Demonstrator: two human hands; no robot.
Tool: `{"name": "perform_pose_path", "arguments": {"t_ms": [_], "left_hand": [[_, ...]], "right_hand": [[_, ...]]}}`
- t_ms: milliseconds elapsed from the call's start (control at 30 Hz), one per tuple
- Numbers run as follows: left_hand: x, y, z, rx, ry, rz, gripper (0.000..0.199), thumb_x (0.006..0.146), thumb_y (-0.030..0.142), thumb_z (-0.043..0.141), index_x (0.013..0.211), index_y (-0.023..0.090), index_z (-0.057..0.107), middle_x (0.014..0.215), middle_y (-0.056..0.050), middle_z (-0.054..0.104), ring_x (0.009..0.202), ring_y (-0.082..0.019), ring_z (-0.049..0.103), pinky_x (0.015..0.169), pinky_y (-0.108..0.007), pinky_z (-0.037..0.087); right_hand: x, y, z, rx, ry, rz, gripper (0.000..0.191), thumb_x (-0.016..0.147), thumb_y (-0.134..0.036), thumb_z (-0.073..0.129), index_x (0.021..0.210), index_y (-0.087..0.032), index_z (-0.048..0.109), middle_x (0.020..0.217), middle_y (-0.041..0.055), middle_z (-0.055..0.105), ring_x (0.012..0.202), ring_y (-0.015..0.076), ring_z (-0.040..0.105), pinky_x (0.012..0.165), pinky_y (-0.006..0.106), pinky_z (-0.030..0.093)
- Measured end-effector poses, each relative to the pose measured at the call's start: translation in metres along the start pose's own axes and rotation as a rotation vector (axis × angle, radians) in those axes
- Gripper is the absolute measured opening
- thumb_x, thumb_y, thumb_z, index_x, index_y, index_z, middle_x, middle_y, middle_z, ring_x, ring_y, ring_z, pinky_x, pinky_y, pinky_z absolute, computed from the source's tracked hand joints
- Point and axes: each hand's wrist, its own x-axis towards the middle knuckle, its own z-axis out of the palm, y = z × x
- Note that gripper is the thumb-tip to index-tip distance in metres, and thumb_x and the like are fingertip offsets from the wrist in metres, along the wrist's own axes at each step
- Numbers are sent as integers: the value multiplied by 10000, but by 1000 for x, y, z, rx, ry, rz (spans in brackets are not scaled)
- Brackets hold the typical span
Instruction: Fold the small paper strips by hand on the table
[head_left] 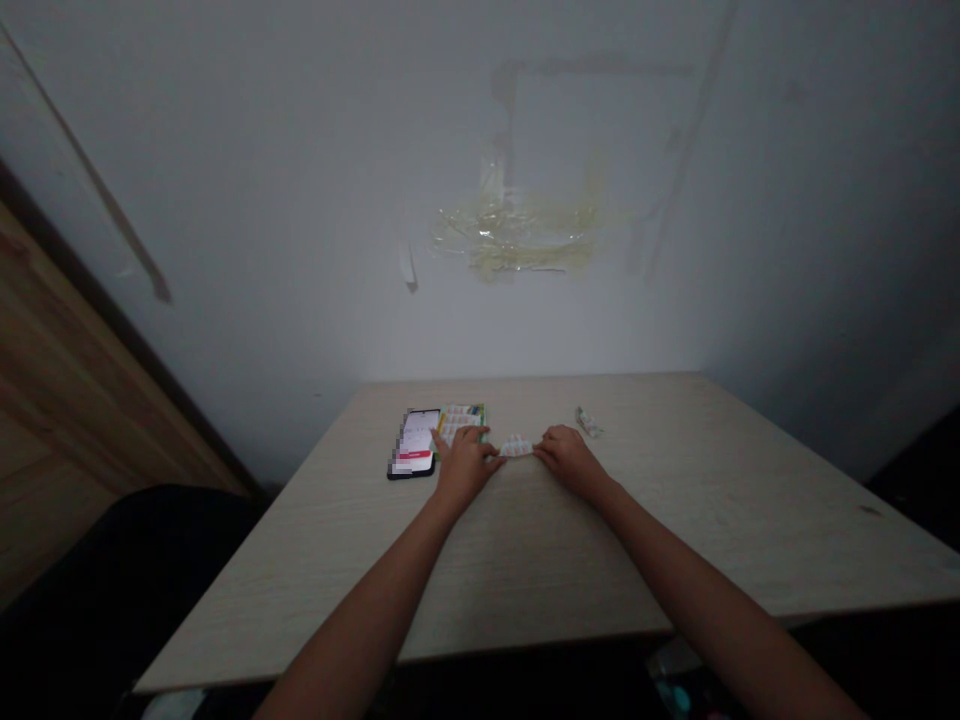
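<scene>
Between my two hands is a small piece of printed paper (516, 446), pale with reddish marks, low over the table. My left hand (466, 456) pinches its left end between thumb and finger, while its other fingers spread over a printed sheet (459, 418). At the paper's right end, my right hand (568, 455) grips with the fingertips, the remaining fingers curled. The sheet has coloured edges and rows of print, and my left hand covers its lower part. Beside it on the left lies a phone (416, 444) with a lit screen.
A crumpled bit of printed paper (589, 421) lies beyond my right hand. The pale wooden table (525, 560) meets a grey wall (300, 200) bearing strips of peeling clear tape (517, 235). A wooden panel (90, 370) stands at the left.
</scene>
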Motion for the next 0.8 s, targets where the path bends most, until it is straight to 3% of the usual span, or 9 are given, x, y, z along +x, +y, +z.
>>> {"name": "perform_pose_path", "arguments": {"t_ms": [400,800], "left_hand": [[4,0,4,-104,39,-81,176,895,369,622,832,299,771,1299,-24,656,1283,-312,497,1107,-788,14],[7,2,6,-131,52,-143,159,885,387,635,839,310,766,1313,-18,644,1277,-315,499,1082,-811,15]], "right_hand": [[4,5,5,161,8,91,199,937,-309,615,945,-185,770,925,86,704,945,193,594,875,310,411],[6,8,10,246,60,243,187,897,-313,645,882,-192,788,907,87,723,956,212,597,892,322,406]]}}
